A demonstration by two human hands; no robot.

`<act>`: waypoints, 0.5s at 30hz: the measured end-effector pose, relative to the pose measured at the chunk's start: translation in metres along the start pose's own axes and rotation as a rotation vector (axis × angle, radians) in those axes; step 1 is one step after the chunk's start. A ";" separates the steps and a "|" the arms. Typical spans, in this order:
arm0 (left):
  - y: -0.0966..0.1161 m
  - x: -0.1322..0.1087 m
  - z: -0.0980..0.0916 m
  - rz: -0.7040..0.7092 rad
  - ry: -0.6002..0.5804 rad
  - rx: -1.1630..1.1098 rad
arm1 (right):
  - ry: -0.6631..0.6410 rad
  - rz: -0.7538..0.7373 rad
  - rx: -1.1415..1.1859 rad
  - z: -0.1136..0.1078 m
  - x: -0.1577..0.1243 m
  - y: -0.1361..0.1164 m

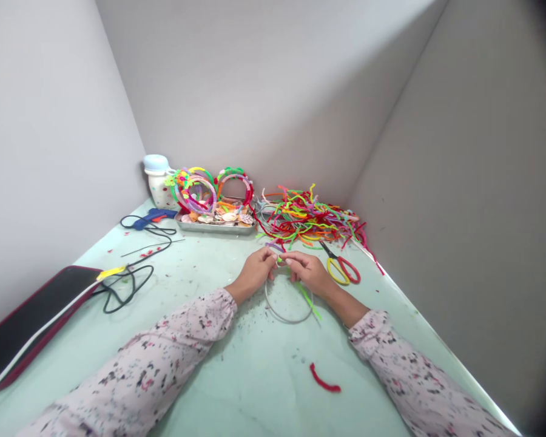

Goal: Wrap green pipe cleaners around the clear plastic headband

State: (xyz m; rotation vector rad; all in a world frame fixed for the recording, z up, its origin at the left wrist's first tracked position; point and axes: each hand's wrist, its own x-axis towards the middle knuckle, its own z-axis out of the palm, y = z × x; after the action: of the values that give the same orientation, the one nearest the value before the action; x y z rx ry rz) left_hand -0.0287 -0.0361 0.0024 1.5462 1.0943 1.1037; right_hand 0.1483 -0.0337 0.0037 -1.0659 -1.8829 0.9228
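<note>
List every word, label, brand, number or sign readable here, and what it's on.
None: no text can be read anywhere in this picture.
Yellow tag on the cable: too blurred to tell whether it bears any print.
White bottle: coloured specks, no readable letters.
Scissors, blue glue gun and thin hoop: no legible marks.

One left hand (258, 270), one right hand (307, 270), one grey hoop (287, 321) and one green pipe cleaner (310, 301) share one tabletop (264, 376) with one red pipe cleaner piece (324, 382). There are one pair of scissors (330, 255), one blue glue gun (150, 218), one lidded bottle (161, 185) and one metal tray (216, 229). At least three decorated headbands (215, 199) overlap, while seashells (230, 216) and piled pipe cleaners (300, 212) are too many to count.
</note>
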 end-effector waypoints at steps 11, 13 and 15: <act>0.001 -0.001 0.001 -0.018 -0.009 -0.046 | -0.020 0.034 0.078 0.002 0.003 0.004; 0.001 -0.001 0.001 -0.014 -0.011 -0.054 | -0.026 0.036 0.078 0.002 0.003 0.004; 0.001 -0.001 0.001 -0.013 -0.013 -0.069 | -0.016 0.009 0.056 0.002 0.002 0.004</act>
State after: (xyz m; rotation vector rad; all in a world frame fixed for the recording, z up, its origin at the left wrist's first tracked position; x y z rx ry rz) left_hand -0.0274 -0.0377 0.0030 1.4884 1.0461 1.1094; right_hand 0.1472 -0.0306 0.0002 -1.0372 -1.8553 0.9863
